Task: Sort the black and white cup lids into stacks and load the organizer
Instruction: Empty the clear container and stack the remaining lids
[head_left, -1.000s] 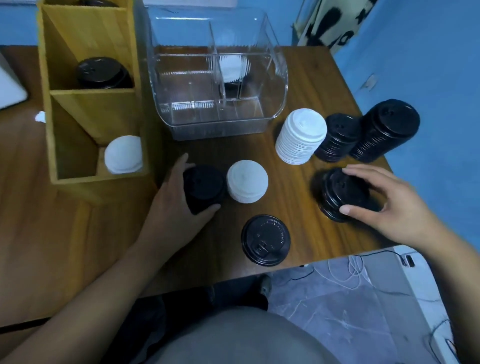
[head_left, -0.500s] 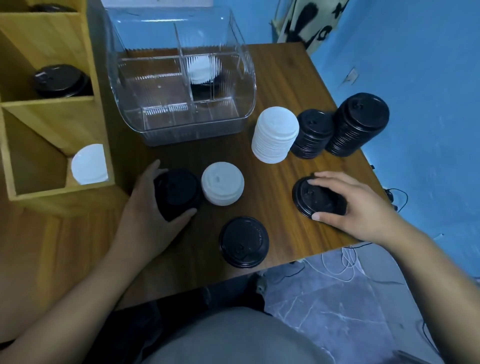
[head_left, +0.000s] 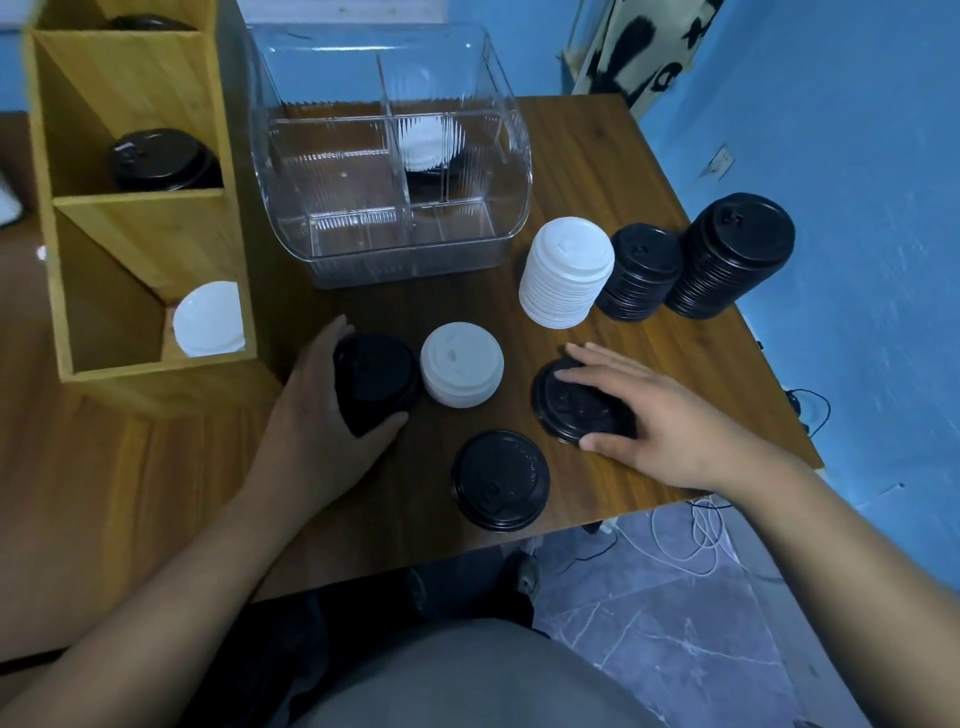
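Wooden table (head_left: 597, 150), blue walls: our left hand (head_left: 322, 415) wraps around a short black lid stack (head_left: 376, 379), while our right hand (head_left: 660, 421) lies straight-fingered on a single black lid (head_left: 561, 405). A low white stack (head_left: 461, 371) sits between them, with a loose black lid (head_left: 500, 480) nearer us. Farther back stand the clear organizer (head_left: 389, 156) and the wooden rack (head_left: 140, 208).
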